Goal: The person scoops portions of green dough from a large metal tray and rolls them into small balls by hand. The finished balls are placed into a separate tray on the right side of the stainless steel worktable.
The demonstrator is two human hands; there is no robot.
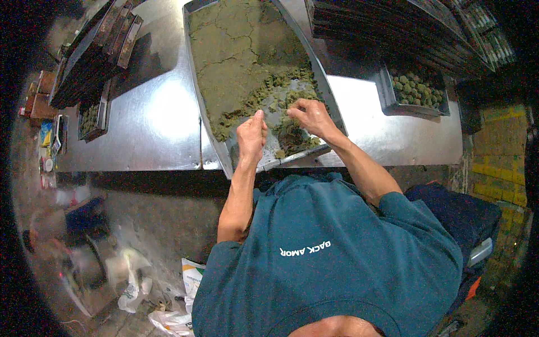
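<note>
A long metal tray (198, 88) holds a slab of greenish, cracked dough-like mass (227, 46). The slab's near edge is broken into crumbs, and bare metal shows beside it. Above this near part, my left hand (252, 137) is curled, thumb pointing away from me; its palm side is hidden. My right hand (311, 116) hovers at the right over loose green crumbs (292, 132), its fingers bent inward. Whether either hand has a piece of the mass inside cannot be seen.
The tray rests on a steel table (147, 126) and slightly overhangs its front edge. Green balls (417, 90) fill a metal box (385, 88) at right. Another box (101, 113) stands left. Stacked dark trays (92, 54) rise at far left, with more stacked trays (391, 29) at far right.
</note>
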